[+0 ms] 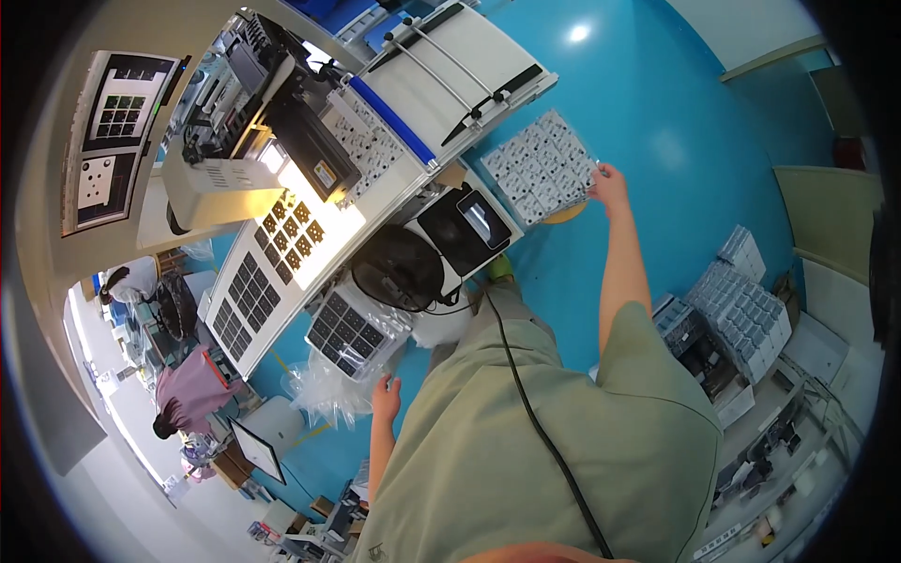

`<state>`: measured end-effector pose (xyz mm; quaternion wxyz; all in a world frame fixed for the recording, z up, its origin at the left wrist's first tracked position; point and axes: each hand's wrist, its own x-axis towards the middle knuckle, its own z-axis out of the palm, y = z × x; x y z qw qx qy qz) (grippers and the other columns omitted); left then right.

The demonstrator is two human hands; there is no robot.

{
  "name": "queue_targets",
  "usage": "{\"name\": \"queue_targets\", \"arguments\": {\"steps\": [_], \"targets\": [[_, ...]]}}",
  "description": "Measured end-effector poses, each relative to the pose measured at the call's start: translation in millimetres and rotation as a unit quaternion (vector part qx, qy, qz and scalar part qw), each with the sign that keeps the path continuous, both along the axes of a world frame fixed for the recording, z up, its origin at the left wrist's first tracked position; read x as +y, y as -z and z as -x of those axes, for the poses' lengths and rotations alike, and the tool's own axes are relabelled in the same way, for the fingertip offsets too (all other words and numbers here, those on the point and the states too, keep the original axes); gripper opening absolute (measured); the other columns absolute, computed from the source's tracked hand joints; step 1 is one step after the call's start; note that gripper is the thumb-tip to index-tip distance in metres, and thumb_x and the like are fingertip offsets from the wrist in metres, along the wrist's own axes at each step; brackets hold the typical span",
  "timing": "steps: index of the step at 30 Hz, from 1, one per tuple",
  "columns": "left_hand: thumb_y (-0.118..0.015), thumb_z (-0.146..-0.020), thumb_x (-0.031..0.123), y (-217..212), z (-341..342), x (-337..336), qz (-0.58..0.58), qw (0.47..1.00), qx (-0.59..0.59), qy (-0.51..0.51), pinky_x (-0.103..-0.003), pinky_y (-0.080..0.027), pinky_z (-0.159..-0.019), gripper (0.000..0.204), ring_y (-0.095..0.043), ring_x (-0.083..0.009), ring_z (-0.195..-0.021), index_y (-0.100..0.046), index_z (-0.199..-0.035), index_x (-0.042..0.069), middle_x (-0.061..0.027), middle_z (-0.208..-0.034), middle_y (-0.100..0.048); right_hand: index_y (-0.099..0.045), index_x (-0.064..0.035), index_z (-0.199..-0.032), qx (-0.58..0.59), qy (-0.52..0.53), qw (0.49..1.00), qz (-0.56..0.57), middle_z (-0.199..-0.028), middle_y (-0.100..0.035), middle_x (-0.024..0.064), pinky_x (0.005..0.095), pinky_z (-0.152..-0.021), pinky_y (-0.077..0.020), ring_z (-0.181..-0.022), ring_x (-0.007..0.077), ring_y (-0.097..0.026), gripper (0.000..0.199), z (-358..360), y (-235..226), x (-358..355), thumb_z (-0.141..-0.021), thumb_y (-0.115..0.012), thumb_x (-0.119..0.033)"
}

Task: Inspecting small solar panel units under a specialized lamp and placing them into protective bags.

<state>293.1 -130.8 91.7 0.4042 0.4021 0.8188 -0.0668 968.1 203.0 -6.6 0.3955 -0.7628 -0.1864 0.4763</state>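
Left hand (386, 394) low by the hip, fingers loosely apart, looks empty. Nearest to it: clear bag (328, 389), just ahead and left; wrapped panels (344, 333) lie beyond that.

Right hand (610, 188) out ahead on a nearly straight arm, fingers clamped on the right edge of the tray (540, 167). Tray extends left from that grip, toward the table (291, 302), just off its near side and above a yellow stool (566, 216); can't tell if stool carries any weight. Outline near-square, so long axis unclear through the fisheye.

Right hand is clearly the nearer one; left is well apart, with the black bag (399, 267) roughly between it and the tray. Tray's left side has no hand on it. Far right: stacked trays (741, 310).
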Motion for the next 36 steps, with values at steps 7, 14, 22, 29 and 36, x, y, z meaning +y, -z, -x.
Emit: {"name": "queue_targets", "arguments": {"steps": [7, 14, 22, 29, 36], "targets": [[-0.064, -0.093, 0.041, -10.7, -1.1, -18.8, -0.003, 1.0, 0.004, -0.011, -0.045, -0.046, -0.103, 0.055, -0.059, -0.0404, -0.122, -0.062, -0.13, 0.001, -0.0272, -0.129, -0.063, -0.061, -0.0072, -0.128, 0.04, 0.108, 0.99, 0.082, -0.102, -0.07, 0.0126, 0.0382, -0.062, -0.0594, -0.081, 0.0236, -0.071, 0.036, 6.7, 112.4, -17.9, -0.094, -0.05, -0.005], [-0.063, -0.094, 0.04, -20.2, -3.2, -17.5, 0.004, 1.0, 0.012, -0.007, -0.045, -0.046, -0.103, 0.054, -0.06, -0.0395, -0.122, -0.062, -0.131, 0.0, -0.0263, -0.129, -0.063, -0.061, -0.007, -0.127, 0.022, 0.121, 0.987, 0.106, -0.102, -0.07, 0.0129, 0.0394, -0.061, -0.0578, -0.079, 0.0228, -0.07, 0.036, -11.8, 124.2, 1.0, -0.093, -0.048, -0.005], [-0.063, -0.094, 0.041, -26.4, -10.0, -3.1, 0.002, 1.0, 0.008, -0.018, -0.045, -0.047, -0.103, 0.055, -0.059, -0.0406, -0.122, -0.062, -0.132, 0.001, -0.0268, -0.128, -0.064, -0.067, -0.0059, -0.121, -0.302, -0.151, 0.916, 0.219, -0.105, -0.073, 0.0196, 0.0448, -0.069, -0.0575, -0.084, 0.031, -0.073, 0.034, -44.2, 211.7, -9.5, -0.09, -0.054, -0.013], [-0.062, -0.095, 0.043, -17.2, -9.4, 7.1, -0.009, 1.0, -0.002, 0.001, -0.045, -0.042, -0.109, 0.059, -0.054, -0.0412, -0.129, -0.058, -0.135, 0.001, -0.0262, -0.135, -0.059, -0.074, 0.0001, -0.082, -0.311, -0.746, 0.549, 0.213, -0.085, -0.073, 0.0224, 0.0448, -0.067, -0.0568, -0.07, 0.0313, -0.072, 0.022, -5.3, 193.7, -79.9, -0.087, -0.063, -0.018], [-0.064, -0.094, 0.038, 7.0, -12.8, 20.6, -0.052, 0.997, 0.013, 0.056, -0.046, -0.035, -0.116, 0.065, -0.044, -0.0418, -0.138, -0.048, -0.142, -0.004, -0.0286, -0.145, -0.049, -0.074, -0.0013, -0.096, 0.04, -0.518, 0.813, 0.263, -0.091, -0.073, 0.0201, 0.045, -0.071, -0.0564, -0.076, 0.031, -0.072, 0.032, 154.4, 104.6, -153.2, -0.091, -0.059, -0.029]]}}
